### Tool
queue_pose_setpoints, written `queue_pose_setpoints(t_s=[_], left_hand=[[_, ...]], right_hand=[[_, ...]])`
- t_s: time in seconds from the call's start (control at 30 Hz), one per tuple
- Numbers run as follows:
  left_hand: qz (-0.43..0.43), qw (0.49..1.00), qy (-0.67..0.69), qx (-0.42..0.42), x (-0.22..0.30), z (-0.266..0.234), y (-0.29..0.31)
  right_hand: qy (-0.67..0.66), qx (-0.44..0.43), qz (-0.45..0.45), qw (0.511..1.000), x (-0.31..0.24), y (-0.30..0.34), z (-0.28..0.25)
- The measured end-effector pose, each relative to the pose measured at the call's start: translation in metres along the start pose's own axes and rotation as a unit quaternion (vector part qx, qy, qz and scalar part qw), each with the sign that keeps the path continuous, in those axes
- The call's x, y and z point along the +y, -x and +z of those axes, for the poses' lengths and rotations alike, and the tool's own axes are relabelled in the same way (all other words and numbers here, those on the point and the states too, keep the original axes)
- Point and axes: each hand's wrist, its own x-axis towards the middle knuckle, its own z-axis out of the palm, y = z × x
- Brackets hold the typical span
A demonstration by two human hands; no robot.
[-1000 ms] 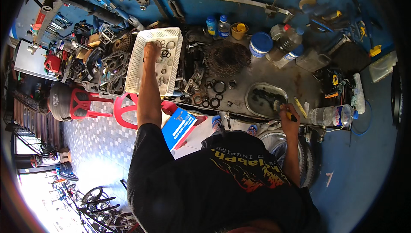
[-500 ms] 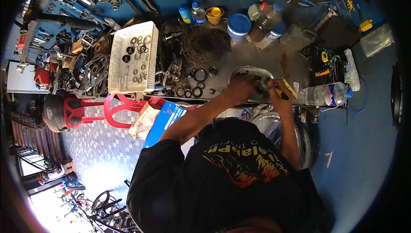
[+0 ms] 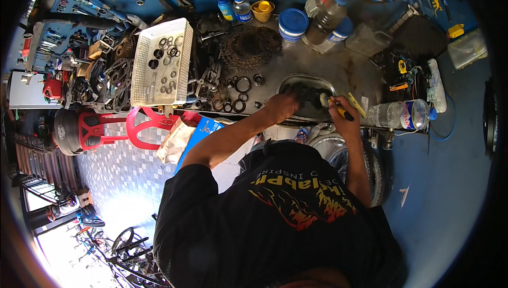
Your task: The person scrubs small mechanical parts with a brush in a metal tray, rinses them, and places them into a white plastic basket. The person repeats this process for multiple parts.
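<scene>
On the workbench stands an oval metal tray (image 3: 329, 83) with dark liquid and small dark parts inside. My left hand (image 3: 283, 107) is at the tray's left rim, its fingers curled; whatever they hold is hidden. On the tray's right side my right hand (image 3: 345, 117) grips a yellow-handled brush (image 3: 325, 100), its pale head over the tray. A yellow strip-like object (image 3: 356, 105) lies just beyond that hand. Left of the tray, several dark rings (image 3: 242, 84) and a small round metal part (image 3: 258, 79) rest on the bench.
A white basket (image 3: 138, 71) of rings stands at the left, beside loose bike parts. Behind lie stacked sprockets (image 3: 248, 50), a blue-lidded tub (image 3: 293, 24) and bottles (image 3: 242, 8). A clear bottle (image 3: 389, 116) lies at the right. Below are a red chair (image 3: 138, 137) and a bicycle wheel (image 3: 377, 174).
My left hand has moved left, from over the tray's middle to its left rim. My right hand still holds the brush near the tray's right side. The whole view has shifted slightly.
</scene>
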Motion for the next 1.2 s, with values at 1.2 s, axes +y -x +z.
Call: queue_pose_setpoints(t_s=[1.2], left_hand=[[-0.256, 0.671, 0.658, 0.225, 0.014, -0.033, -0.03]], right_hand=[[-0.053, -0.036, -0.053, 0.997, -0.024, -0.032, 0.028]])
